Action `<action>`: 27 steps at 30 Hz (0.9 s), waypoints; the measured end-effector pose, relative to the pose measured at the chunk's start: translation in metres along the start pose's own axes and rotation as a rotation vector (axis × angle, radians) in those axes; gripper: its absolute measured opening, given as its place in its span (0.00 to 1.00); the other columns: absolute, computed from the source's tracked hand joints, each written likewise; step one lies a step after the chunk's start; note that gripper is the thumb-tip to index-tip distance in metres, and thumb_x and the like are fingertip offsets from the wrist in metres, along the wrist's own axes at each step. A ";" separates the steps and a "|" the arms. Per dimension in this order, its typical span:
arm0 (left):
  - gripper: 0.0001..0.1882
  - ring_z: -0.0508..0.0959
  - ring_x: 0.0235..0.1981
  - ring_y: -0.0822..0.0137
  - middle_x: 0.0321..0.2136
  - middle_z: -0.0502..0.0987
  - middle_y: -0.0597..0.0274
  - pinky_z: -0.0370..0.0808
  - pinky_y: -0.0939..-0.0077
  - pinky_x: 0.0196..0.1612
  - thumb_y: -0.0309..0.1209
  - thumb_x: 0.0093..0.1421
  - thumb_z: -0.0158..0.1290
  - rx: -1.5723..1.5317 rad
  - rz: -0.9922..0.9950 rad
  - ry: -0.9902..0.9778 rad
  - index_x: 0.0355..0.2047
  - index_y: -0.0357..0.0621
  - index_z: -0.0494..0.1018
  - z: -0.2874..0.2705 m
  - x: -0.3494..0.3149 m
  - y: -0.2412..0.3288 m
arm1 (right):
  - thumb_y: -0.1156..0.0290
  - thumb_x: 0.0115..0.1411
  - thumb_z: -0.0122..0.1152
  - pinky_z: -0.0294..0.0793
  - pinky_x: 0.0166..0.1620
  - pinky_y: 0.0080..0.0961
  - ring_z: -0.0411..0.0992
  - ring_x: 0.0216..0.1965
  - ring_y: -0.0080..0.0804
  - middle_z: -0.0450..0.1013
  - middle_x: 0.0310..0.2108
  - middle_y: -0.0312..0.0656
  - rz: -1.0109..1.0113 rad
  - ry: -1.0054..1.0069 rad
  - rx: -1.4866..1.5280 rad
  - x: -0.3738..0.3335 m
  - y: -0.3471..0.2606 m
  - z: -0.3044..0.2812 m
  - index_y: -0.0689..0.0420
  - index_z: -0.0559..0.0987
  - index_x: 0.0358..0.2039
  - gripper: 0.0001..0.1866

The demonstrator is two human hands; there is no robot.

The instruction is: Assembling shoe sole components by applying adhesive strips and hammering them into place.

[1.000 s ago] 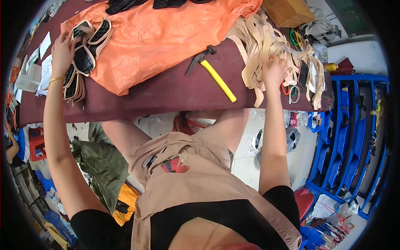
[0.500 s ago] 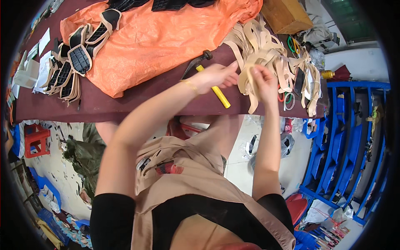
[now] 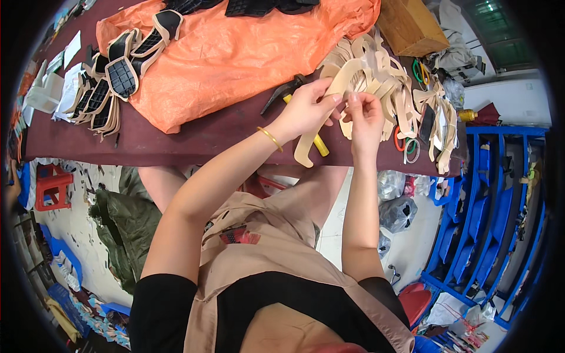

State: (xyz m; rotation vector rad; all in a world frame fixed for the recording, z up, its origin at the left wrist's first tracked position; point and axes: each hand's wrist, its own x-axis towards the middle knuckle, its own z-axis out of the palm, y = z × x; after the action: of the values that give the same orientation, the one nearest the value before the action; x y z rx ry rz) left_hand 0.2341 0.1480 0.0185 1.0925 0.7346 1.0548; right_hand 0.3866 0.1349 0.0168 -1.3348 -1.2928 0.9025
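Observation:
A curved beige strip point(image 3: 306, 150), looking like a cut piece of lining, is pinched by my left hand point(image 3: 303, 109) above the table's near edge. One end hangs toward me; the other curves up past the fingers. My right hand point(image 3: 366, 120) is right beside it, thumb and fingertips pressed together; what they pinch, if anything, is too small to make out. Behind both hands lies a heap of similar beige strips point(image 3: 391, 115). Partly hidden under my left hand and the strip is a hammer with a yellow handle point(image 3: 320, 146) and dark head point(image 3: 285, 92).
An orange plastic sheet point(image 3: 218, 70) covers much of the maroon-topped table point(image 3: 206, 138). Black gridded pieces with beige edging point(image 3: 122, 79) are stacked at the left. A wooden box point(image 3: 412, 26) and scissors point(image 3: 421, 72) are at the right. Blue shelving point(image 3: 471, 206) stands beside the table.
A single beige strip has come out of the heap and now lies across my left hand, whose fingers have closed on it. My right hand has shifted slightly left.

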 end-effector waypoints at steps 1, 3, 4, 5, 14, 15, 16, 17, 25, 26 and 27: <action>0.13 0.72 0.27 0.78 0.32 0.74 0.65 0.74 0.83 0.26 0.30 0.63 0.46 -0.117 -0.017 -0.027 0.45 0.38 0.66 -0.003 -0.004 0.005 | 0.69 0.55 0.62 0.66 0.41 0.15 0.68 0.37 0.23 0.70 0.34 0.34 -0.001 0.018 0.114 0.003 -0.002 0.002 0.58 0.71 0.47 0.20; 0.12 0.70 0.27 0.79 0.31 0.72 0.66 0.71 0.84 0.26 0.34 0.64 0.45 -0.276 -0.110 -0.136 0.43 0.41 0.64 -0.015 -0.010 0.017 | 0.69 0.53 0.64 0.65 0.44 0.17 0.67 0.38 0.23 0.70 0.34 0.34 -0.170 -0.029 -0.047 0.002 -0.018 0.000 0.58 0.67 0.51 0.25; 0.12 0.70 0.27 0.79 0.31 0.72 0.66 0.71 0.84 0.26 0.34 0.64 0.45 -0.276 -0.111 -0.133 0.43 0.41 0.64 -0.018 -0.013 0.021 | 0.69 0.52 0.65 0.64 0.46 0.18 0.67 0.39 0.23 0.70 0.34 0.33 -0.337 -0.072 -0.212 0.000 -0.025 -0.002 0.57 0.64 0.54 0.30; 0.12 0.70 0.27 0.78 0.31 0.72 0.66 0.71 0.83 0.27 0.34 0.63 0.46 -0.344 -0.164 -0.149 0.44 0.42 0.64 -0.019 -0.015 0.023 | 0.69 0.52 0.66 0.63 0.49 0.23 0.67 0.40 0.22 0.70 0.34 0.34 -0.280 -0.246 -0.090 0.006 -0.012 -0.010 0.56 0.62 0.56 0.33; 0.09 0.69 0.25 0.80 0.25 0.72 0.69 0.67 0.87 0.24 0.31 0.59 0.52 -0.109 -0.281 -0.319 0.36 0.39 0.72 -0.001 0.031 0.026 | 0.70 0.62 0.52 0.62 0.28 0.12 0.62 0.24 0.14 0.69 0.25 0.31 0.136 -0.246 -0.110 -0.030 -0.057 -0.077 0.62 0.76 0.42 0.11; 0.06 0.70 0.24 0.79 0.22 0.72 0.69 0.67 0.85 0.25 0.28 0.56 0.54 -0.093 -0.235 -0.185 0.31 0.38 0.74 0.012 0.044 0.021 | 0.71 0.61 0.53 0.61 0.27 0.12 0.62 0.23 0.15 0.69 0.24 0.31 0.190 -0.185 -0.181 -0.039 -0.072 -0.099 0.62 0.76 0.41 0.11; 0.05 0.70 0.24 0.77 0.23 0.73 0.67 0.68 0.82 0.26 0.27 0.56 0.54 -0.221 -0.169 -0.045 0.32 0.38 0.74 0.014 0.067 0.014 | 0.72 0.60 0.54 0.61 0.25 0.12 0.63 0.21 0.14 0.69 0.22 0.30 0.259 -0.075 -0.127 -0.050 -0.088 -0.119 0.62 0.76 0.39 0.10; 0.05 0.71 0.24 0.74 0.23 0.74 0.66 0.68 0.80 0.26 0.27 0.56 0.54 -0.273 -0.072 0.127 0.31 0.39 0.74 0.005 0.094 0.004 | 0.72 0.60 0.53 0.61 0.20 0.11 0.63 0.18 0.14 0.70 0.22 0.32 0.237 0.007 -0.145 -0.059 -0.095 -0.147 0.63 0.76 0.39 0.10; 0.17 0.77 0.35 0.55 0.30 0.77 0.49 0.73 0.61 0.39 0.40 0.55 0.53 1.266 0.743 0.254 0.34 0.36 0.75 -0.025 0.116 -0.013 | 0.70 0.62 0.49 0.68 0.16 0.19 0.67 0.13 0.27 0.72 0.22 0.49 0.177 -0.055 0.411 -0.082 -0.102 -0.149 0.67 0.65 0.50 0.19; 0.16 0.77 0.37 0.58 0.33 0.77 0.48 0.72 0.64 0.40 0.40 0.56 0.53 0.700 0.466 -0.150 0.34 0.39 0.76 -0.010 0.071 -0.007 | 0.70 0.62 0.49 0.69 0.17 0.18 0.67 0.13 0.27 0.73 0.22 0.50 0.193 -0.124 0.408 -0.075 -0.095 -0.134 0.67 0.65 0.51 0.19; 0.17 0.77 0.34 0.64 0.31 0.77 0.51 0.72 0.67 0.37 0.43 0.58 0.52 0.704 0.188 -0.336 0.33 0.39 0.77 0.002 0.032 0.003 | 0.71 0.62 0.49 0.68 0.17 0.18 0.68 0.13 0.27 0.73 0.22 0.50 0.196 -0.200 0.414 -0.068 -0.086 -0.113 0.67 0.65 0.50 0.18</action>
State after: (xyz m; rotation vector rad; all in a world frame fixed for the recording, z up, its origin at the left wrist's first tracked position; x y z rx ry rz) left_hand 0.2461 0.1777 0.0226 1.9209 0.7552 0.7397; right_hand 0.4683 0.0409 0.1133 -1.0733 -1.0569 1.3853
